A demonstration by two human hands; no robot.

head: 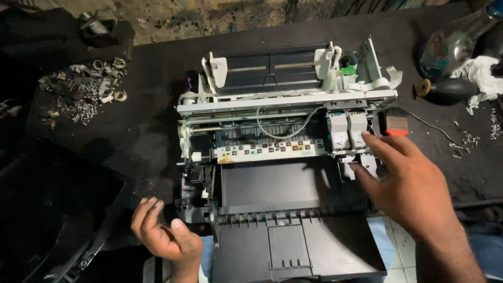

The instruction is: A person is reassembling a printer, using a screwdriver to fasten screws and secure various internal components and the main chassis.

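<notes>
Here, my right hand point(406, 181) is over the right part of an opened printer point(283, 173) that stands in the middle of the dark table point(157, 68). The fingers point(380, 144) of this hand are spread apart and stretched forward; they hold nothing. The fingertips are at the two ink cartridges point(347, 130), which sit side by side in their carriage on the right end of the metal rail point(285, 102), but I cannot tell if they really touch them. My thumb lies lower, near a small grey plastic part beside the carriage.

My left hand point(165, 233) is at the front left corner of the printer, just beside its black frame. Its fingers are half curled, with the palm turned up, and the hand is not closed on anything that I can see.

The printer has no outer cover. A thin grey cable point(285, 131) hangs in a loop under the rail, and below it there is a white strip with small dark squares point(270, 151). The black paper tray point(298, 251) comes out from the front towards me.

On the left far side of the table lies a heap of screws and small metal parts point(86, 91). On the right far side there is a black rubber air blower point(450, 90), and near it a white crumpled cloth point(484, 76).
</notes>
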